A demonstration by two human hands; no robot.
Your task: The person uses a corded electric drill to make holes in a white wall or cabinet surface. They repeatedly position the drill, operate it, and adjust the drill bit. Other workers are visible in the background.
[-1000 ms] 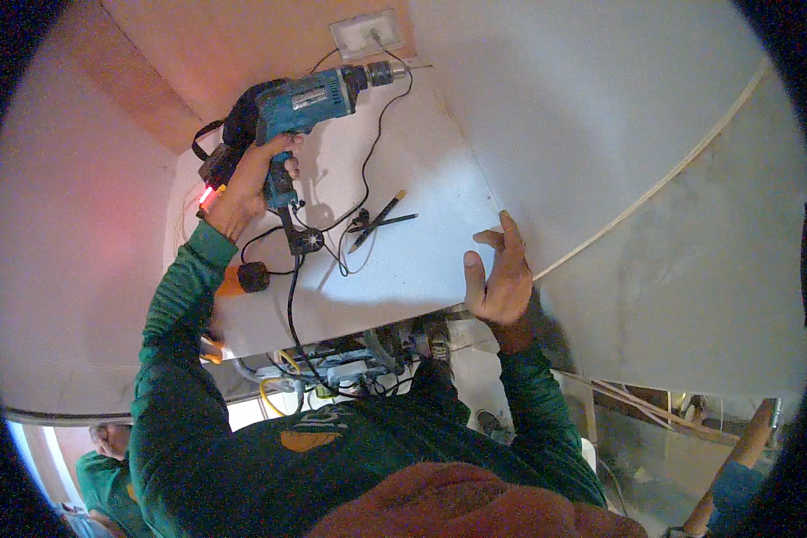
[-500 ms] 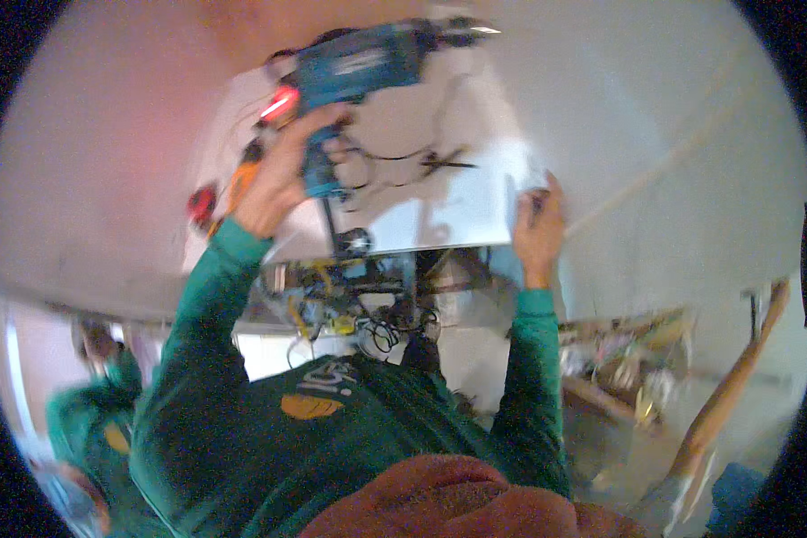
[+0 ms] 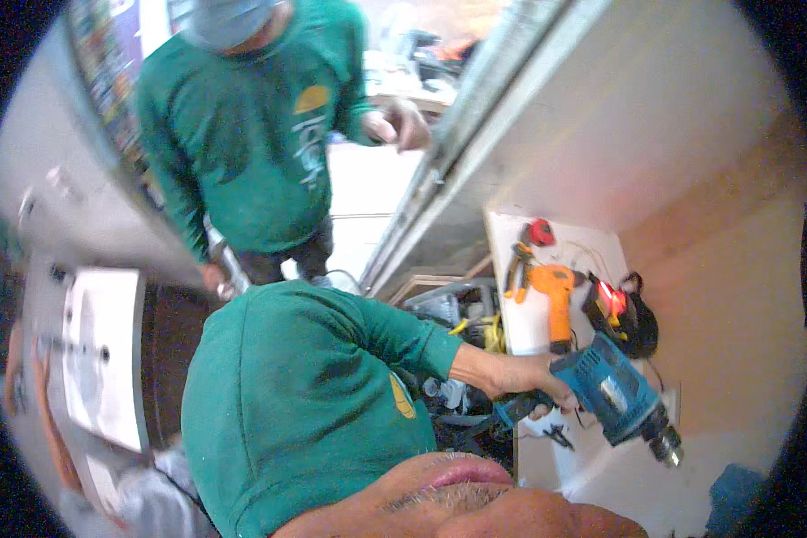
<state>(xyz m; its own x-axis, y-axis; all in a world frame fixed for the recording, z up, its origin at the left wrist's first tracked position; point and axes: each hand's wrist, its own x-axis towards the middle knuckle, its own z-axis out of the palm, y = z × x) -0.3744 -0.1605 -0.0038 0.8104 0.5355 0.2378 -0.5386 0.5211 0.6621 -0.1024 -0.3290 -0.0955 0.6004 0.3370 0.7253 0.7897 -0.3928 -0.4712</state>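
- Fingers of the left hand are wrapped tight round the handle of a blue power drill at the right centre of the frame, chuck aimed lower right
- Right hand: out of view, grip cannot be told
- Orange drill lies on the white desk just above, beside a red-lit tool
- Second person in a green sweatshirt stands upper left

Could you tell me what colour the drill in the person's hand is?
The drill is blue with a dark chuck, seen in the head view.
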